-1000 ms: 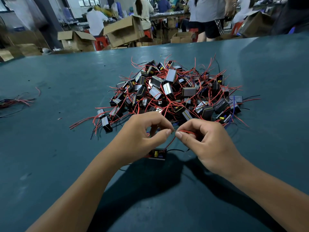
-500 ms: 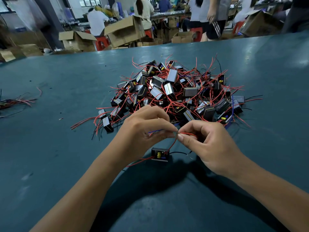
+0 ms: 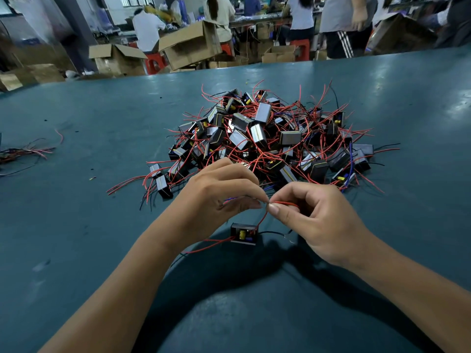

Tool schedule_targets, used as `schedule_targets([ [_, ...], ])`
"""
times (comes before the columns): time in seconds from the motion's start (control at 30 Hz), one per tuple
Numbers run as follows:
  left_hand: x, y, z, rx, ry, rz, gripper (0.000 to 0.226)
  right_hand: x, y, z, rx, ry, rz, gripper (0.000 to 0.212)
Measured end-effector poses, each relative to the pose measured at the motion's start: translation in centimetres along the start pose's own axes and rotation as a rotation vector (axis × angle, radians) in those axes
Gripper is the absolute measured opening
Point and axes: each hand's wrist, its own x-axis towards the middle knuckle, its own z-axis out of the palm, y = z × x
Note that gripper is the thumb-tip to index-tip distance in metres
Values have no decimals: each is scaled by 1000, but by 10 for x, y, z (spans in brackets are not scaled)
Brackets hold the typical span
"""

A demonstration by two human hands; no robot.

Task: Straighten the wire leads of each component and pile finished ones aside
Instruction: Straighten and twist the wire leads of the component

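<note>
Both grips pinch one red lead [image 3: 262, 217]: left hand [image 3: 216, 200] and right hand [image 3: 318, 220] fingertips meet above the black component [image 3: 244, 233], which hangs just over the bench [image 3: 76, 225]. Unsorted pile [image 3: 267, 138] behind component; wire bundle [image 3: 23, 152] far left of it.

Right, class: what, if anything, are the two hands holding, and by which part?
Both hands, left and right, pinch the thin red wire lead of the small black box-shaped component; the box itself hangs ungripped below them.
</note>
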Motion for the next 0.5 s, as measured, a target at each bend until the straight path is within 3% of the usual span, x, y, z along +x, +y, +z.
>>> schedule_targets([
  [0.5, 1, 5, 1, -36, -49, -31, 10, -4, -3, -1, -81, -29, -47, 10],
])
